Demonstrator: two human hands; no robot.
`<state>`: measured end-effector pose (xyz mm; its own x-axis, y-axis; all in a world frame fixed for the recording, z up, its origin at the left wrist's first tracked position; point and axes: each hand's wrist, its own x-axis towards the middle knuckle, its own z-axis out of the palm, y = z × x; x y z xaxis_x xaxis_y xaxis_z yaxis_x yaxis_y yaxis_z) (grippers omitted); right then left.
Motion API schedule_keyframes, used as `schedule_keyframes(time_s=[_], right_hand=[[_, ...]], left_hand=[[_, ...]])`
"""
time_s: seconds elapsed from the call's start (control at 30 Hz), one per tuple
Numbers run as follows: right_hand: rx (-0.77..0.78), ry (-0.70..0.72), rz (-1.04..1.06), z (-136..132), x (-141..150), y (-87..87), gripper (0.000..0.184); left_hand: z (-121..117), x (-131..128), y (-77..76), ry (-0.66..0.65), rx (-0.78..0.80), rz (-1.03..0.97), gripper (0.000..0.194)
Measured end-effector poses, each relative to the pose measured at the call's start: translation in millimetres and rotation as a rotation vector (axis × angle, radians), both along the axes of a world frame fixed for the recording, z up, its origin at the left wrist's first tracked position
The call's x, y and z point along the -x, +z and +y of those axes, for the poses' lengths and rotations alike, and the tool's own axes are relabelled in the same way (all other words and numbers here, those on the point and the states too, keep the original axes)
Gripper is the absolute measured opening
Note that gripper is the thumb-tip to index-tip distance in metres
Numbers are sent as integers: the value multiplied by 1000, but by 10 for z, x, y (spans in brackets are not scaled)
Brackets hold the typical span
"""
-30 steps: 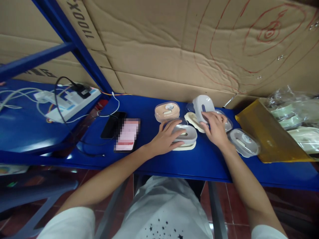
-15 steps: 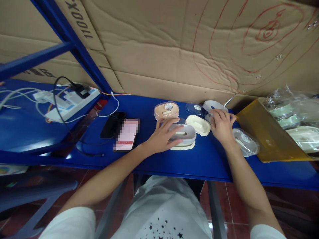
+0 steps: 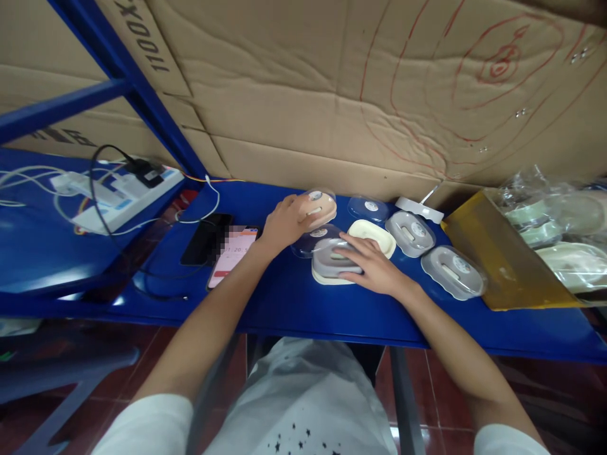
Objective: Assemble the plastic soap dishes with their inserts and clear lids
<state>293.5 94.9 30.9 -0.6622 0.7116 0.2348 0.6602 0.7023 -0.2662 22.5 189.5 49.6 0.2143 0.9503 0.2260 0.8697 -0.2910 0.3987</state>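
Observation:
My left hand (image 3: 287, 221) has its fingers curved over the left side of a peach soap dish (image 3: 325, 212) with a clear lid. Fingers of my right hand (image 3: 377, 265) wrap over a grey soap dish (image 3: 327, 260), which rests on a cream base (image 3: 325, 280). Behind that grey dish lies a loose clear lid (image 3: 317, 234). An open cream soap dish (image 3: 382, 239) sits just beyond my right hand. Farther right are two lidded grey soap dishes, one nearer the back (image 3: 411, 235) and one in front (image 3: 455, 272).
Another clear lid (image 3: 367, 208) lies at the back beside a white notched piece (image 3: 422, 208). A yellow-brown box (image 3: 488, 259) with wrapped dishes stands right. Two phones (image 3: 234, 253) and a power strip (image 3: 128, 208) with cables are left. Cardboard (image 3: 284, 95) walls the back.
My left hand has gone from the front grey dish back to the peach one. My right hand has left the back-right grey dish and come left onto the front grey dish.

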Motion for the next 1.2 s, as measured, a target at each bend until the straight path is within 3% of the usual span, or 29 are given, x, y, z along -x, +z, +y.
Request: schedule_keyframes(time_s=[0.17,0.33,0.47,0.57,0.63,0.8,1.0,1.2], right_hand=[[-46,-73,-1,48,-128,19,57],[-41,-133,33,60,-286,200,49],[-176,-472,-14,92,-610,325,48],[-223,-741,-174,138,-864,297,50],[-222,-820,-228,176,-973,250,53],[-179,-731,-113,240,-1018,184,43],[-168,-779,-176,234,-968,104,61],[-124,-725,57,232,-933,197,60]], left_hand=[[-38,13,-73,121,-21,-19,54],[1,51,-130,122,-35,9,54],[-52,20,-57,-13,-161,54,42],[-99,-51,-53,-153,-191,108,27],[-112,-95,-94,-180,-180,116,29],[-80,-107,-198,-187,-145,121,43],[-46,-71,-188,-218,-122,146,26],[-69,-101,-172,-224,-155,153,31]])
